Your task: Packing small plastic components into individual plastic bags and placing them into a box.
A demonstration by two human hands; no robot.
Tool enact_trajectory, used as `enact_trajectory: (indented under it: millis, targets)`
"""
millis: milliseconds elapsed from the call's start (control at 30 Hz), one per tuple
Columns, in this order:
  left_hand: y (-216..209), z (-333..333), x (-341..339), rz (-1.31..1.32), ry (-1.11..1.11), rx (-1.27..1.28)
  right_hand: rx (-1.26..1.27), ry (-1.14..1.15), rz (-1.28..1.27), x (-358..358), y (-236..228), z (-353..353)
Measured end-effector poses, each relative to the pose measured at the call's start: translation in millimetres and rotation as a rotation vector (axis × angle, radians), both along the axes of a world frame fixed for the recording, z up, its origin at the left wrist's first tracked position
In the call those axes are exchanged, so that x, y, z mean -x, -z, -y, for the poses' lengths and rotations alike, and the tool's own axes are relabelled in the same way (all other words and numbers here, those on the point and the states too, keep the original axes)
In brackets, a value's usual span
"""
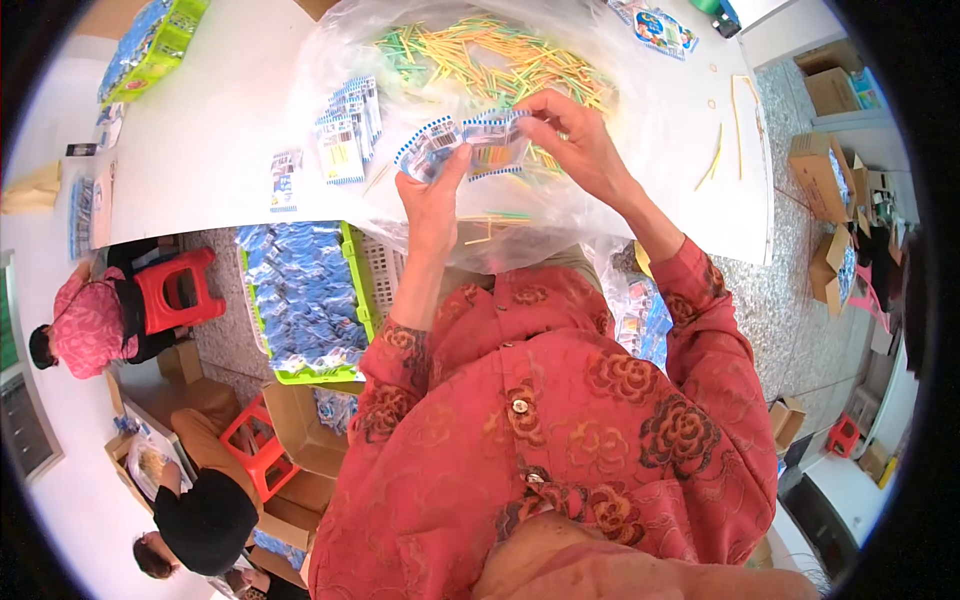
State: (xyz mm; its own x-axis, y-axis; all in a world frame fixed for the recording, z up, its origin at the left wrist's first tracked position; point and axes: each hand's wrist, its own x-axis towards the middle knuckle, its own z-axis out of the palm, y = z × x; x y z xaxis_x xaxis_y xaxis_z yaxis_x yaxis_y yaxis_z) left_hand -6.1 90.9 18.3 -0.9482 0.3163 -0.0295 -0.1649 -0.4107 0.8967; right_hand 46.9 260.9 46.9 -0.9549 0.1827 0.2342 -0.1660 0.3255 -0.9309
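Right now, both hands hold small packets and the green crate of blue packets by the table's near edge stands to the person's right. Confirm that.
The side is wrong: the head view shows that green crate to the person's left; the rest stands.

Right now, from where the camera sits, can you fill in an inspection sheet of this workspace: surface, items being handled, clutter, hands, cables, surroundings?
Surface: white table with see-through plastic spread over part of it.
Items: many thin green, yellow and orange sticks on the plastic; overlapping packets to their left.
Clutter: loose yellow strands at the table's right.
Hands: left hand holds a printed packet; right hand pinches a second packet beside it. Whether these are joined: cannot tell.
Cables: nothing seen.
Surroundings: green-rimmed crate of blue packets below the table edge; red stool and two other people at left; cardboard boxes at right.
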Motion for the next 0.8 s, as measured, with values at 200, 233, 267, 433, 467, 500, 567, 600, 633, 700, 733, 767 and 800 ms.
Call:
enact_trajectory:
  millis: [200,233,267,433,467,500,567,600,633,700,733,767,800]
  targets:
    - [11,17,-1,0.044,-0.001,-0.019,0.140,-0.202,0.214,8,5,9]
    - [13,20,-1,0.057,-0.031,-0.032,0.137,-0.210,0.218,11,6,11]
    - [13,22,0,0.071,-0.058,-0.045,0.031,-0.230,0.247,13,9,14]
    - [12,40,5,0.006,-0.101,0.077,-0.227,-0.178,0.240,20,5,33]
    - [12,45,8,-0.042,-0.090,0.164,-0.231,-0.155,0.133,22,5,35]
    - [12,48,10,-0.037,-0.096,0.162,-0.233,-0.131,0.025,23,5,38]
    - [13,54,17,-0.067,-0.065,0.270,-0.284,-0.137,-0.032,31,14,43]
    - [18,56,22,-0.067,-0.070,0.265,-0.335,-0.130,-0.094,35,20,43]
    - [30,58,26,-0.074,-0.052,0.294,-0.341,-0.134,-0.095,38,31,43]
    - [53,62,31,-0.080,-0.045,0.321,-0.305,-0.168,0.091,46,52,47]
    - [63,64,32,-0.071,-0.063,0.352,-0.308,-0.178,0.089,48,55,48]
    - [60,65,31,-0.059,-0.079,0.386,-0.303,-0.163,0.063,46,54,53]
    - [58,65,30,-0.055,-0.090,0.388,-0.298,-0.149,0.036,46,53,57]
